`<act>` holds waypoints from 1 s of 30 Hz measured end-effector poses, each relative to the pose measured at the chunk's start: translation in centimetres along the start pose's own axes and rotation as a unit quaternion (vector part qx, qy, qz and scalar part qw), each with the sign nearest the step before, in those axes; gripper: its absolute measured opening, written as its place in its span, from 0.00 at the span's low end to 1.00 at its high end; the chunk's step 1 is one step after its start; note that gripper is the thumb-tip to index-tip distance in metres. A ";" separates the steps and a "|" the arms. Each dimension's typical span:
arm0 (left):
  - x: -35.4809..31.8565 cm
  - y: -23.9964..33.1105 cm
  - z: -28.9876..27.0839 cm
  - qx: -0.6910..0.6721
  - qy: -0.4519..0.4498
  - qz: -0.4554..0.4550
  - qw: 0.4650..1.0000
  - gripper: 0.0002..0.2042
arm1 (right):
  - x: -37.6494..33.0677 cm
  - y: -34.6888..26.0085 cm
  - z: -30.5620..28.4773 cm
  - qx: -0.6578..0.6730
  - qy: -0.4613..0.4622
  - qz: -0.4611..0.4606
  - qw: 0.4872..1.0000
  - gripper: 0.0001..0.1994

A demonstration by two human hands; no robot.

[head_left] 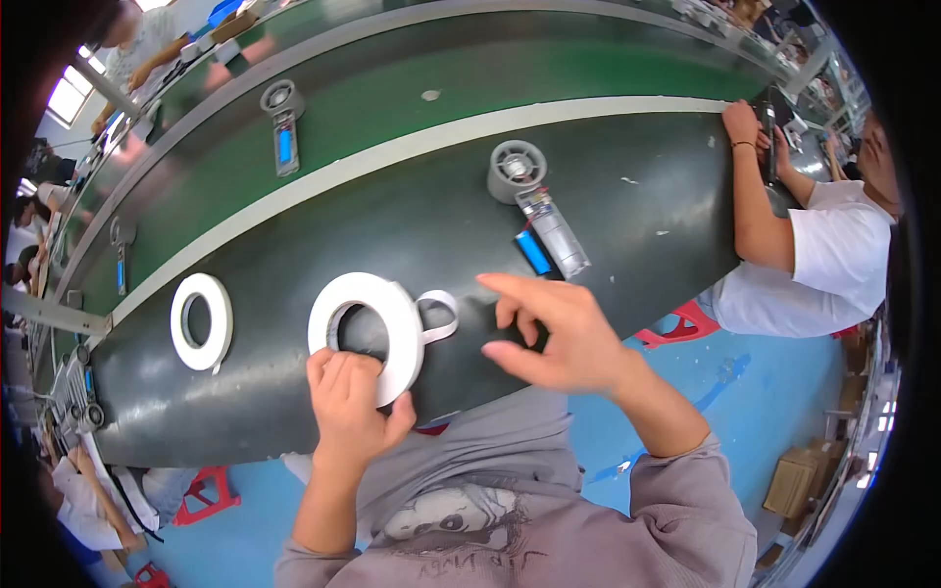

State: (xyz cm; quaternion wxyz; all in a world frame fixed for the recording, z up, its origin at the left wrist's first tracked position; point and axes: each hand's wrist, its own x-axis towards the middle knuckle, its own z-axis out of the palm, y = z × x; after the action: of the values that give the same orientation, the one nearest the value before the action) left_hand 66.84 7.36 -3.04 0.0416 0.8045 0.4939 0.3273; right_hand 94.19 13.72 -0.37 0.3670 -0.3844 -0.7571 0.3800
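Observation:
My left hand (353,402) grips the near edge of a white tape roll (400,323), fingers hooked into its hole and thumb outside. From the roll's right side a loose end of tape (451,318) curls in a loop. To the right of that loop my right hand (564,338) hovers, thumb and forefinger spread, with nothing seen between them. Beyond it lies an opened grey handheld fan (517,171), its handle casing showing wiring. A blue cylindrical battery (532,252) rests beside the handle.
A second white tape roll (225,318) lies to the left on the dark table (265,392). On the green conveyor belt (392,98) beyond are more fans, one here (284,127). A co-worker in white (833,255) sits at right, near a red stool (681,326).

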 end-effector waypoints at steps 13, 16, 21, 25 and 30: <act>-1.3 -0.8 0.5 0.019 0.015 0.001 1.000 0.16 | -0.7 -1.0 2.6 0.163 -0.307 0.180 0.920 0.07; -1.2 -0.6 0.5 0.040 -0.033 -0.043 0.998 0.17 | -1.7 -0.8 2.6 0.133 -0.336 0.129 0.924 0.10; -1.4 -1.2 -1.0 0.033 -0.105 -0.051 0.993 0.20 | -1.7 0.1 -1.5 0.155 -0.245 0.159 0.944 0.10; -0.4 -1.3 -2.0 0.007 -0.120 -0.090 0.989 0.18 | -1.0 2.6 -4.8 -0.087 0.130 0.144 0.977 0.11; 7.0 0.5 -1.1 -0.129 -0.158 -0.072 0.976 0.15 | 1.0 7.3 -4.3 -0.238 0.164 0.083 0.954 0.16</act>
State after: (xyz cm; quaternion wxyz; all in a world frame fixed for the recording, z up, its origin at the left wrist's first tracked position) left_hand 68.69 12.52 1.41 0.2463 0.7961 0.4912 0.2534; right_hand 99.61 18.82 -4.45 0.3513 -0.5793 -0.7202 0.1493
